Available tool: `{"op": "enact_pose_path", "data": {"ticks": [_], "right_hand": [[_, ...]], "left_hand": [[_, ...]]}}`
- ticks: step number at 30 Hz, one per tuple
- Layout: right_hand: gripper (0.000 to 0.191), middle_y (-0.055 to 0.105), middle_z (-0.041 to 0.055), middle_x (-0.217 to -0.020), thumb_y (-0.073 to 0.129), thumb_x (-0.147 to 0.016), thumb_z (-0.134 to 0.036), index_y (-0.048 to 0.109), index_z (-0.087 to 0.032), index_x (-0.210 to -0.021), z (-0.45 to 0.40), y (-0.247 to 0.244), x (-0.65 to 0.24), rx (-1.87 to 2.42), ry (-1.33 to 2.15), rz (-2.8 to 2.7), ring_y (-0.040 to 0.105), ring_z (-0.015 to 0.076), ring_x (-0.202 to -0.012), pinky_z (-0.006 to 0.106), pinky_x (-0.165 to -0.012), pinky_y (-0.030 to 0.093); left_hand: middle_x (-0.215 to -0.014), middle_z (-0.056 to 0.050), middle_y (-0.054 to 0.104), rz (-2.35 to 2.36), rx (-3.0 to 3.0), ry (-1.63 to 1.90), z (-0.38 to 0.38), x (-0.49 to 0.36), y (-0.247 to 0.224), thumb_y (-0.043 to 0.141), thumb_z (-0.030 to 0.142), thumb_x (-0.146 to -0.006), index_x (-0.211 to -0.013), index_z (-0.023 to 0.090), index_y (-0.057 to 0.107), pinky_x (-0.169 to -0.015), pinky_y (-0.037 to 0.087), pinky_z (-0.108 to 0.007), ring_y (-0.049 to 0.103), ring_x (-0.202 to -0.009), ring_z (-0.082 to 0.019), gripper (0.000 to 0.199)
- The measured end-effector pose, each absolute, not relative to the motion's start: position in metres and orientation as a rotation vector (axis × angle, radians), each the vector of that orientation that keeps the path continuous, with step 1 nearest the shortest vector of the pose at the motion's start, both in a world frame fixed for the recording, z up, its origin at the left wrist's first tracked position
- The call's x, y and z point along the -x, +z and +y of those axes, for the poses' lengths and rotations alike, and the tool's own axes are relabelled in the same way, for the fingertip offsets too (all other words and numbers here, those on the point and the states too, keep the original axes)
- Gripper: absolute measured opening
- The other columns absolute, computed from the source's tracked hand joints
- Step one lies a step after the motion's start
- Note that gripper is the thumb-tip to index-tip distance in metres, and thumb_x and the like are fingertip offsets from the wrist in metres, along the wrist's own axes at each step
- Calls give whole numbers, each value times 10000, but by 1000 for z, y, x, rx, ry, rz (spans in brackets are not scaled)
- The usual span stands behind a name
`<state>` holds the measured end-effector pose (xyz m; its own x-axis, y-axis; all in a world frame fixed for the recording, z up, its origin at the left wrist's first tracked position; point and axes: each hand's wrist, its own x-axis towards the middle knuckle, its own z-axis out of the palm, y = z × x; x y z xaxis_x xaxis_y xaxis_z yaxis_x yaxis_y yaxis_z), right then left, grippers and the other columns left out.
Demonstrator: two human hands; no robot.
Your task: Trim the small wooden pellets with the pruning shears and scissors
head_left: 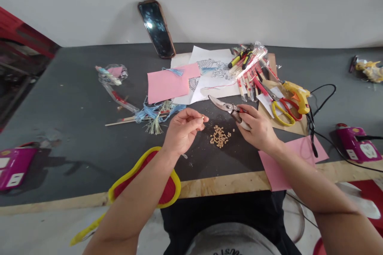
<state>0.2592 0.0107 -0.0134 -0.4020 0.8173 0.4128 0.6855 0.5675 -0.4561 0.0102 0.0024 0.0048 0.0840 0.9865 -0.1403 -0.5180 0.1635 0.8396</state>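
Note:
My right hand [257, 127] is wrapped round the handles of a pair of pruning shears [223, 104], whose blades point up and left. At the left of the shears my left hand [185, 129] is closed in a pinch, with a tiny pale tip of what looks like a wooden piece [203, 118] showing at the fingertips. The rest of that piece is hidden by the fingers. Between and below both hands lies a small heap of short cut wooden bits [220, 136] on the dark table [206, 163].
Pink paper [167, 83] and printed sheets [212, 83] lie behind the hands, beside bundled chopsticks [248, 75]. Scissors [284, 111] and a yellow glue gun [299, 93] are at right. Blue tassels [146, 113] lie left; a phone [157, 28] leans on the wall.

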Motion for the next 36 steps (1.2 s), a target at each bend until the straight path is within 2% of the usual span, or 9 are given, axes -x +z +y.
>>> {"op": "enact_pose_path", "data": {"ticks": [4,7,15,18,22,24,33,36], "right_hand": [[113,656,151,-1297,578,-902,-186,666,-218,-964,11,-13,-259,1166,296,-2204,687,282,-1140,429,-948,603],[113,657,157,-1291,582,-900,-179,662,-213,-972,11,-13,-260,1144,285,-2206,689,278,-1136,418,-941,605],[101,654,151,-1291,589,-904,-196,669,-219,-962,12,-14,-260,1118,324,-2190,679,272,-1159,414,-963,598],[107,657,145,-1298,590,-899,-189,668,-225,-962,13,-13,-260,1135,322,-2179,673,271,-1179,412,-963,601],[124,666,151,-1276,579,-900,-182,671,-209,-978,15,-14,-260,1166,327,-2155,690,260,-1145,393,-922,614],[121,669,152,-1265,578,-898,-183,672,-200,-973,16,-14,-260,1161,331,-2149,695,256,-1134,384,-914,613],[108,654,147,-1286,589,-877,-173,669,-199,-945,19,-17,-263,1166,388,-2131,682,252,-1146,370,-929,591],[117,657,146,-1282,587,-885,-181,671,-201,-964,20,-18,-264,1184,398,-2128,684,253,-1146,371,-936,591]], "left_hand": [[-751,-48,769,819,-719,1263,3,-9,1,894,218,-671,-876,191,812,-565,511,-212,633,-621,-105,222],[-772,-59,785,806,-706,1240,3,-8,1,896,243,-692,-837,178,795,-572,514,-210,632,-612,-103,189],[-797,-49,788,804,-721,1207,3,-7,5,908,319,-693,-816,187,722,-580,507,-237,629,-608,-119,260],[-776,-48,761,1004,-1024,1193,2,-7,3,889,345,-715,-792,210,769,-621,491,-268,605,-649,-146,196],[-792,-66,750,1203,-1654,1060,2,-8,-4,874,289,-729,-764,285,824,-806,478,-384,601,-859,-258,62],[-816,-76,753,1176,-1844,976,3,-9,-10,836,277,-769,-788,312,835,-840,463,-426,579,-913,-288,40],[-908,-105,759,1131,-2061,866,4,-3,-17,594,203,-939,-1035,315,826,-789,461,-414,561,-919,-293,275],[-933,-105,754,1122,-2152,834,3,-7,-17,624,233,-937,-1062,296,815,-815,468,-422,561,-916,-284,237]]}}
